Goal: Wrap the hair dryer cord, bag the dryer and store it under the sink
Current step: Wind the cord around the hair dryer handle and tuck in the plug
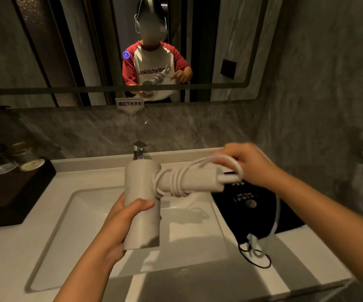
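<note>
Left hand (119,223) clasping dryer (142,192), right hand (248,164) pinching cord (176,179), black bag (252,205) beside sink (71,214)

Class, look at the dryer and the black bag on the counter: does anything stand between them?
Nothing visible does. The left hand holds the hair dryer over the sink; the black bag lies open to reach just right of it. The right hand holds the unwound cord.
</note>
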